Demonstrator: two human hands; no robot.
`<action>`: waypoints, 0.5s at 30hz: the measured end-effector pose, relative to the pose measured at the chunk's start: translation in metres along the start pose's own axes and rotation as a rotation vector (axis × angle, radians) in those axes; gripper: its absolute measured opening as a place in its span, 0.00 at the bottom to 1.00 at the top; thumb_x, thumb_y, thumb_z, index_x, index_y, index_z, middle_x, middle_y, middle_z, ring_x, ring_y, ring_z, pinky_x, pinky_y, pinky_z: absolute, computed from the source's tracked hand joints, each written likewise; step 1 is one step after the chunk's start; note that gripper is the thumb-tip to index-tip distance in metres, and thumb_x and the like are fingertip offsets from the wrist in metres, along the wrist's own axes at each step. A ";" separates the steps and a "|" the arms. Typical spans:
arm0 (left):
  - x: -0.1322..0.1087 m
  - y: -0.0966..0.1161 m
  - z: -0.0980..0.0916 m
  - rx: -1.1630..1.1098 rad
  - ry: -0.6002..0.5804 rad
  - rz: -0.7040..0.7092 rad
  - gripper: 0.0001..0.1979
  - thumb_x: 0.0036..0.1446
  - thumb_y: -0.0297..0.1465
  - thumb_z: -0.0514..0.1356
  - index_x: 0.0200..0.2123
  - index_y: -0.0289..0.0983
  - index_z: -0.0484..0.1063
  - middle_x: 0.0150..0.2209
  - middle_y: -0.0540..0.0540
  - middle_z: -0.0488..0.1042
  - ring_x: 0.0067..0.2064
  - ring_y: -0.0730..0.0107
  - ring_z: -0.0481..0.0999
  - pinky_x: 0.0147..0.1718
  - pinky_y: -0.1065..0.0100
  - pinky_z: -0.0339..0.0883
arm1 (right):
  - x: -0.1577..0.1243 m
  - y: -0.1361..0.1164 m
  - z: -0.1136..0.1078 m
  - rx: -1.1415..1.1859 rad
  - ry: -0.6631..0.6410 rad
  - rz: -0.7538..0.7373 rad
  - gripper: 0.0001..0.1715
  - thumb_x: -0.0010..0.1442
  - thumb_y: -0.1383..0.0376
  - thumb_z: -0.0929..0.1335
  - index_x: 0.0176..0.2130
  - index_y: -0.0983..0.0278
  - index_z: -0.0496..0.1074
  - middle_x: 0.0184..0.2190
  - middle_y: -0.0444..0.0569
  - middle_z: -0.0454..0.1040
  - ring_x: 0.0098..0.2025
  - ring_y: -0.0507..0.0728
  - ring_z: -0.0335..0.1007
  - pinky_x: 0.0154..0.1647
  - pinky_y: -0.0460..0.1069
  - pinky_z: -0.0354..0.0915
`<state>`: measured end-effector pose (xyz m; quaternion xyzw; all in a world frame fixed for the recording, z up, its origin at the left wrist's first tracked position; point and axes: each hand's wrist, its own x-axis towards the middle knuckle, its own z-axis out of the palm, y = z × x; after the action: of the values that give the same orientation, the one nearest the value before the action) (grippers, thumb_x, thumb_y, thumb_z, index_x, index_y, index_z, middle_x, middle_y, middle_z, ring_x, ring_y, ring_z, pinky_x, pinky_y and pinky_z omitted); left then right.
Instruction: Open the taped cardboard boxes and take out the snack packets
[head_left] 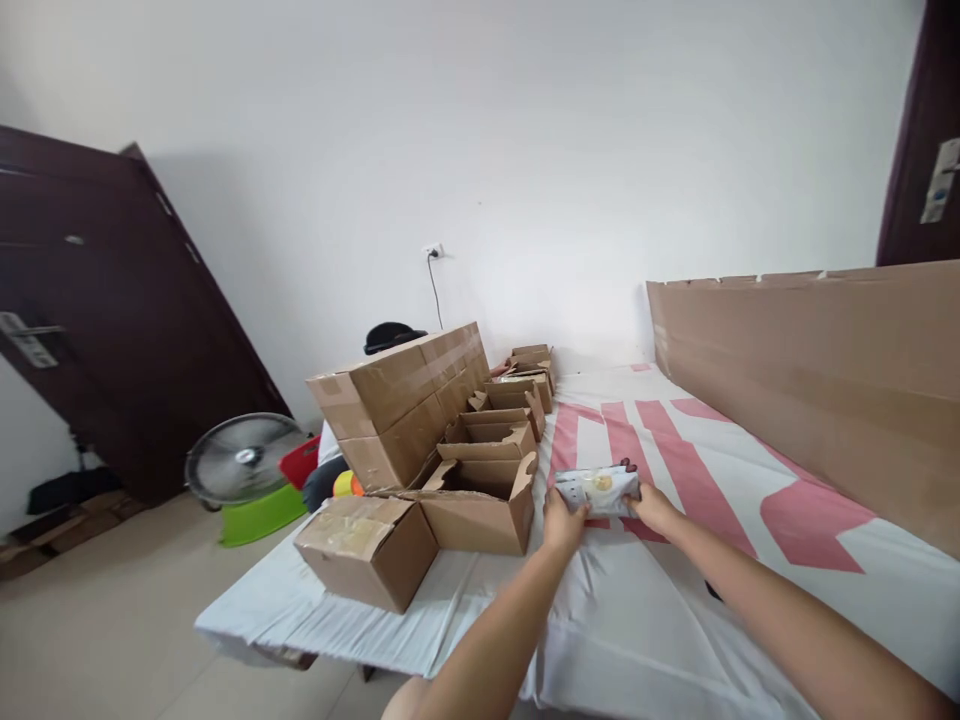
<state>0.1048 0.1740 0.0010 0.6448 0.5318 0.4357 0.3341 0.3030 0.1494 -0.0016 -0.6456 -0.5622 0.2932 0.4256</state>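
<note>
Both my hands hold a small grey-white packet [601, 490] with a yellow round mark on it, just above the white and pink sheet [675, 600]. My left hand [562, 522] grips its left end and my right hand [651, 505] grips its right end, fingers wrapped round it. An open brown cardboard box [480, 512] stands right beside my left hand, its flaps up.
A row of open small boxes [504, 415] runs back toward the wall, next to large taped cartons [405, 400] and a closed carton [366, 548] near the front edge. A long cardboard panel [817, 370] lines the right side. A floor fan [241, 462] and dark door [97, 310] are at left.
</note>
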 end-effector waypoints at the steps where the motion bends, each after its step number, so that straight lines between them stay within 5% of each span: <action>1: -0.015 -0.005 -0.008 0.021 0.019 0.005 0.25 0.48 0.27 0.66 0.50 0.34 0.65 0.54 0.35 0.70 0.57 0.54 0.67 0.57 0.58 0.59 | -0.007 0.001 0.002 0.008 -0.047 -0.023 0.17 0.57 0.67 0.69 0.47 0.67 0.71 0.42 0.53 0.77 0.46 0.61 0.73 0.51 0.58 0.66; 8: -0.101 -0.035 -0.102 0.096 0.069 0.031 0.16 0.46 0.33 0.65 0.39 0.38 0.65 0.31 0.47 0.76 0.34 0.60 0.76 0.35 0.64 0.68 | -0.065 -0.024 0.048 0.006 -0.287 -0.223 0.17 0.45 0.68 0.70 0.39 0.64 0.75 0.37 0.50 0.78 0.40 0.62 0.74 0.43 0.53 0.68; 11: -0.098 -0.049 -0.151 0.086 0.122 0.040 0.16 0.46 0.38 0.64 0.36 0.39 0.66 0.30 0.48 0.76 0.33 0.62 0.76 0.34 0.64 0.69 | -0.088 -0.042 0.080 -0.061 -0.271 -0.285 0.20 0.47 0.65 0.70 0.43 0.64 0.74 0.43 0.52 0.74 0.44 0.61 0.71 0.47 0.54 0.65; 15: -0.068 -0.067 -0.198 0.093 0.251 0.021 0.19 0.50 0.40 0.62 0.43 0.38 0.65 0.42 0.42 0.78 0.46 0.58 0.78 0.45 0.61 0.71 | -0.108 -0.048 0.111 -0.141 -0.301 -0.292 0.24 0.50 0.67 0.69 0.49 0.63 0.69 0.44 0.52 0.72 0.41 0.57 0.71 0.43 0.51 0.66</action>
<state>-0.1070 0.1149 0.0053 0.6055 0.5822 0.4914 0.2301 0.1638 0.0684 -0.0220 -0.5344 -0.7260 0.2817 0.3286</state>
